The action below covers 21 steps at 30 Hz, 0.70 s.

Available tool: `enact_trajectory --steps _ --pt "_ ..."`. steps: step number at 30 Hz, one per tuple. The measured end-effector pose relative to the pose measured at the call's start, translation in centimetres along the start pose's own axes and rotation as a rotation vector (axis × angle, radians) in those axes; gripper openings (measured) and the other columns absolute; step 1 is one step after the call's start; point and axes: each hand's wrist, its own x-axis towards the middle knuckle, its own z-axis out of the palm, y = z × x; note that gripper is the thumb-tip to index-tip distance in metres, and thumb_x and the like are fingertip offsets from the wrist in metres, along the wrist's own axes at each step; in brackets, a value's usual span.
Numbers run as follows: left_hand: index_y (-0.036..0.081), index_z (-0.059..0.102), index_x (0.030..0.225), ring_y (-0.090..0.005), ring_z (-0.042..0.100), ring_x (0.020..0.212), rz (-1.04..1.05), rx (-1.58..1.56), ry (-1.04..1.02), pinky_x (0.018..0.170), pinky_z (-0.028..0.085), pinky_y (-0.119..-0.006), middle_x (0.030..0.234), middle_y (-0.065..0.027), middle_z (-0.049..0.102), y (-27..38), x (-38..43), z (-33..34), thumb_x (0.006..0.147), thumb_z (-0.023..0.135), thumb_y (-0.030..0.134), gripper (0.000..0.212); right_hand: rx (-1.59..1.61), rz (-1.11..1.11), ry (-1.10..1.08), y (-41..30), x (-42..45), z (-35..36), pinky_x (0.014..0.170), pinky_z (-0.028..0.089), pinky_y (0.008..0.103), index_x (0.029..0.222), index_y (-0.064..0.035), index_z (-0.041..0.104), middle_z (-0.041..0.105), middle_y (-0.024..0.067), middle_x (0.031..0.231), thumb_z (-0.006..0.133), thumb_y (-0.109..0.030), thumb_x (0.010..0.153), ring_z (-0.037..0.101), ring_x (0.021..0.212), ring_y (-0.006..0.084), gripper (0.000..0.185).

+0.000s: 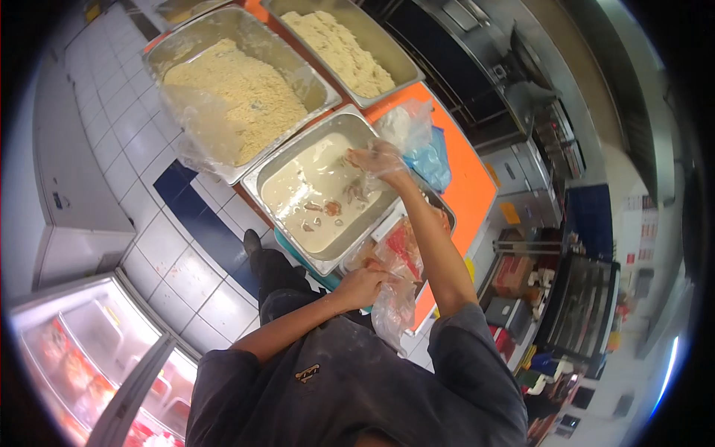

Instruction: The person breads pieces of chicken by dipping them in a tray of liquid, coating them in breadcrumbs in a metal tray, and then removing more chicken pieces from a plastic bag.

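My right hand [382,159], in a clear plastic glove, has its fingers closed around a piece of raw meat [354,158] above the right side of a steel pan of pale batter [318,184]. Several meat pieces [332,208] lie partly sunk in that batter. My bare left hand [363,286] grips the edge of a clear plastic bag [395,304] below the pan. Beside it, a bag with red print [399,248] holds what looks like raw meat, over another steel container that my right forearm partly hides.
Two steel pans of crumbly breading [246,95] [341,50] stand beyond the batter on an orange table [469,173]. A blue plastic bag [430,162] and a clear bag of white stuff [396,125] lie at right. A lit display case [95,357] stands at lower left.
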Motion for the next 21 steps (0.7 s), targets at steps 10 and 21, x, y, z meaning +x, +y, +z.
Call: enact_trajectory --steps 10,21 --pt "0.004 0.069 0.1 -0.0409 0.068 0.075 -0.03 -0.091 0.063 0.067 0.053 -0.048 0.079 -0.0216 0.067 -2.3 -0.4 1.1 0.084 0.061 0.004 0.019 -0.217 -0.312 0.473 4.4 -16.7 -0.9 0.069 0.051 0.046 0.083 -0.0027 0.073 0.069 0.0202 0.079 0.066 -0.04 0.085 0.064 0.071 0.04 0.038" --pt "0.001 0.058 0.084 -0.0435 0.061 0.07 0.12 0.044 0.001 0.061 0.045 -0.049 0.074 -0.0217 0.06 0.8 0.3 2.4 0.088 0.06 0.005 0.006 0.044 0.018 0.132 10.7 -29.7 10.2 0.095 0.051 0.0436 0.133 -0.0147 0.06 0.068 0.0177 0.12 0.056 -0.02 0.093 0.063 0.114 0.0376 0.041"
